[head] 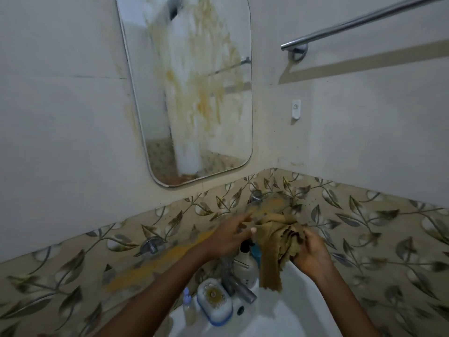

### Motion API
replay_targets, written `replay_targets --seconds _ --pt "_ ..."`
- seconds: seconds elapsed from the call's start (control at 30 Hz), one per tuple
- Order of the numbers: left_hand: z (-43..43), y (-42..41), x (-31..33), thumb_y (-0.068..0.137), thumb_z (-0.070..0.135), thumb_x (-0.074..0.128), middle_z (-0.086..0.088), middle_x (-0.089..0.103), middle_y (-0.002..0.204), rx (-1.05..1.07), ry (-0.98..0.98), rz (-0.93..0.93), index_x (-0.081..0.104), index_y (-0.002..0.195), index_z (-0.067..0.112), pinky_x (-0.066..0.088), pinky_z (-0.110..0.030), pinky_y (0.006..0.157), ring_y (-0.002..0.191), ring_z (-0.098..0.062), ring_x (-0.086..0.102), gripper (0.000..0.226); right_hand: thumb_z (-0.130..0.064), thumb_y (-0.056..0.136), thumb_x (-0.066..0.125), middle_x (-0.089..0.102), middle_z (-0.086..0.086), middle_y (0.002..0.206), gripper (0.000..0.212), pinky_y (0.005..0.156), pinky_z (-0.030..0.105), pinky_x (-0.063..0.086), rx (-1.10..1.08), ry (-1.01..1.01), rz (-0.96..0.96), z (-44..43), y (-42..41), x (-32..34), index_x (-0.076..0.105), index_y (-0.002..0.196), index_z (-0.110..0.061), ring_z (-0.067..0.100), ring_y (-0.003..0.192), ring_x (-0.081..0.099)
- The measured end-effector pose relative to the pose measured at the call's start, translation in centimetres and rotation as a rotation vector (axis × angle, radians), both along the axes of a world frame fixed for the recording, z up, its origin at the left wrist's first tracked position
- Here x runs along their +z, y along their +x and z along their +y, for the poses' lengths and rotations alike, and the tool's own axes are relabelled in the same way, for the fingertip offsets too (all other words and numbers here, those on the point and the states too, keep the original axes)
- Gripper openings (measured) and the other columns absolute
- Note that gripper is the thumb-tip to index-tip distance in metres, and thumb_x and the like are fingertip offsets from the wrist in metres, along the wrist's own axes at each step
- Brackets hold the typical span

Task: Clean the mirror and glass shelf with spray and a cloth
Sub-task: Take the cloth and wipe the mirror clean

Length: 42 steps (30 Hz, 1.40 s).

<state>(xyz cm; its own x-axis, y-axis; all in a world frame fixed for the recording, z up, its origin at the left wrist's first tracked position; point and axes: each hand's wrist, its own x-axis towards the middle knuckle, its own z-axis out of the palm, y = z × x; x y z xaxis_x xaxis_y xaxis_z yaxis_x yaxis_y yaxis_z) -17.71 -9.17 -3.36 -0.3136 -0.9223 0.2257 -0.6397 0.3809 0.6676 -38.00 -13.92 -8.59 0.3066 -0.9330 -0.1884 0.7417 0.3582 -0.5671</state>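
Mirror (pixel 194 93) on the wall, streaked with yellow-brown smears; apparently not wiped clean yet. Below, left hand (pixel 228 235) with fingers spread, touching the cloth (pixel 277 249) edge. Spray bottle (pixel 246 262) behind the sink (pixel 298 319) tap. Right hand (pixel 312 254) clamped on the bunched cloth. Glass shelf not clearly discernible.

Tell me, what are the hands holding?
The right hand grips a brown cloth by its bunched upper part. The left hand touches its top edge with spread fingers.
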Motion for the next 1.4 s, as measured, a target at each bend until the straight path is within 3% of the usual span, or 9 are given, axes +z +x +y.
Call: replay_targets --seconds 0.17,0.27,0.37,0.47,0.57,0.73,0.9,1.13,1.4 --pt "2.1 0.5 -0.4 0.096 0.031 0.047 -0.003 0.063 0.097 0.027 0.119 0.241 0.065 0.103 0.012 0.043 -0.008 0.068 0.084 -0.005 0.059 0.028 -0.025 0.092 0.036 0.069 0.027 0.095 0.044 0.084 0.046 0.052 0.123 -0.08 0.121 3.4 2.0 1.4 0.068 0.096 0.006 0.038 0.09 0.065" --pt "3.0 1.6 -0.7 0.09 0.031 0.059 0.005 0.06 0.078 0.076 0.257 0.419 0.062 0.079 0.021 0.046 -0.01 0.056 0.064 0.003 0.059 0.015 -0.026 0.092 0.035 0.073 0.025 0.089 0.051 0.066 0.041 0.061 0.165 -0.114 0.129 4.4 2.6 1.3 0.076 0.08 0.003 0.034 0.078 0.072" --pt "3.7 2.2 -0.7 0.091 0.031 0.057 -0.001 0.059 0.082 0.116 0.265 0.53 0.059 0.082 0.019 0.047 -0.023 0.06 0.071 -0.013 0.056 0.015 -0.028 0.093 0.036 0.074 0.022 0.093 0.049 0.07 0.04 0.059 0.193 -0.143 0.13 5.0 2.8 1.3 0.076 0.086 -0.001 0.032 0.083 0.072" --pt "4.3 2.7 -0.3 0.092 0.029 0.056 0.001 0.06 0.079 0.147 0.169 0.53 0.058 0.085 0.02 0.045 -0.017 0.055 0.066 -0.008 0.056 0.012 -0.034 0.09 0.047 0.069 0.022 0.109 0.04 0.081 0.043 0.055 0.216 -0.201 0.176 5.6 3.2 1.5 0.069 0.107 -0.005 0.033 0.095 0.068" --pt "5.0 3.3 0.1 0.092 0.029 0.055 0.001 0.063 0.083 0.118 0.167 0.579 0.059 0.091 0.018 0.047 -0.017 0.058 0.071 -0.008 0.06 0.011 -0.008 0.08 0.059 0.066 0.022 0.113 0.037 0.072 0.037 0.059 0.16 -0.386 0.324 5.7 3.3 2.7 0.059 0.116 -0.006 0.032 0.091 0.067" --pt "5.8 3.8 0.4 0.092 0.033 0.052 -0.004 0.063 0.085 0.087 0.191 0.738 0.059 0.099 0.012 0.049 -0.03 0.067 0.077 -0.017 0.061 0.023 0.001 0.076 0.065 0.076 0.0 0.094 0.034 0.066 0.026 0.059 0.073 -0.756 0.637 5.3 3.6 8.2 0.067 0.099 -0.024 0.016 0.084 0.072" --pt "6.4 3.6 0.8 0.086 0.036 0.059 -0.006 0.069 0.101 0.091 0.186 0.905 0.059 0.109 0.007 0.055 -0.029 0.075 0.092 -0.021 0.067 0.037 0.007 0.079 0.061 0.076 0.002 0.086 0.034 0.064 0.023 0.056 0.133 -0.906 0.716 4.9 4.6 12.5 0.069 0.096 -0.021 0.015 0.078 0.071" --pt "8.1 3.4 0.3 0.067 0.024 0.077 0.004 0.072 0.106 -0.018 0.421 0.701 0.059 0.114 0.017 0.054 -0.021 0.076 0.098 -0.013 0.068 0.05 0.009 0.079 0.06 0.076 0.004 0.086 0.036 0.064 0.023 0.057 0.244 -0.958 0.682 4.6 4.4 14.4 0.069 0.1 -0.019 0.016 0.078 0.071" --pt "8.7 3.6 -0.8 0.09 0.028 0.052 -0.018 0.07 0.11 0.019 0.836 1.092 0.057 0.118 0.004 0.055 -0.04 0.088 0.1 -0.029 0.067 0.037 0.004 0.083 0.058 0.07 -0.003 0.104 0.036 0.073 0.017 0.055 0.119 -0.939 0.845 5.0 3.5 13.2 0.069 0.101 -0.026 0.015 0.096 0.065"
